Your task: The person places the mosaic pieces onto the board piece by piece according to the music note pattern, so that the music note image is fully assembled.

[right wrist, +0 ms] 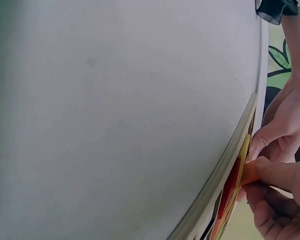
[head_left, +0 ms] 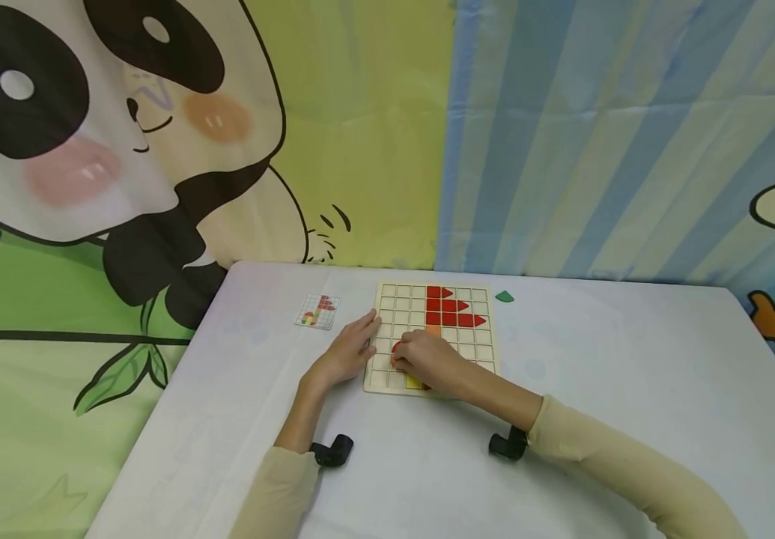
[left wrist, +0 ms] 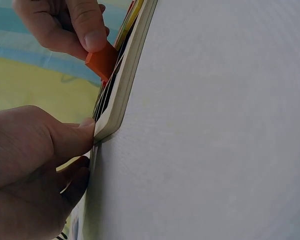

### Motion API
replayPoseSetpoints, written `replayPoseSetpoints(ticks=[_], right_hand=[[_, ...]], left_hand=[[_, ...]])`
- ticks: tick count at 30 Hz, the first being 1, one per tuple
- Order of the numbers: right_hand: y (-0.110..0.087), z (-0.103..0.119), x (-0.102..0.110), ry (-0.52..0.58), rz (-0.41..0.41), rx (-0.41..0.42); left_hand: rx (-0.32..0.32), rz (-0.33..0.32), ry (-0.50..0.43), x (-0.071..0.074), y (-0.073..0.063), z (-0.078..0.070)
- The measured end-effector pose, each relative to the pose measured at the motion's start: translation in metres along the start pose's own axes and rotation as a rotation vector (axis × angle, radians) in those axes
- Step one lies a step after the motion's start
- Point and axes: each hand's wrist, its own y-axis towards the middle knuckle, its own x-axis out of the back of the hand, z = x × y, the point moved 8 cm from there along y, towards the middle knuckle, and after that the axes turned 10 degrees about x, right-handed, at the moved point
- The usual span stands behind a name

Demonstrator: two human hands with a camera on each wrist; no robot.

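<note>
A square wooden grid board (head_left: 468,350) lies on the table. My left hand (head_left: 347,350) rests along its left edge, with the thumb touching the rim in the left wrist view. Between thumb and fingers, my right hand (head_left: 430,361) pinches an orange square tile (left wrist: 103,61), held tilted over the board's lower left area. Red tiles (head_left: 434,305) form three stepped rows with pointed ends at the upper middle. Below them sits another orange tile (head_left: 433,330). A red curved piece (head_left: 396,347) and a yellow tile (head_left: 414,382) show beside the right hand, which hides the cells beneath it.
Left of the board lies a small pattern card (head_left: 317,311) with a coloured picture on a grid. A green piece (head_left: 505,296) lies off the board's upper right corner. Black wrist cameras (head_left: 336,451) sit on both wrists. A printed cloth (head_left: 374,135) hangs behind the white table (head_left: 596,352).
</note>
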Motion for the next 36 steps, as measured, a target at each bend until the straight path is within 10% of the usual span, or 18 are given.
replayPoseSetpoints(ticks=[25,36], right_hand=[[0.009,-0.001,-0.006,0.035,0.052,-0.004],[-0.001,0.013,-0.006,-0.237,0.19,0.048]], left_hand=[[-0.021,-0.006,-0.007,0.001,-0.002,-0.002],[-0.023,-0.007,-0.017,0.001,-0.002,-0.002]])
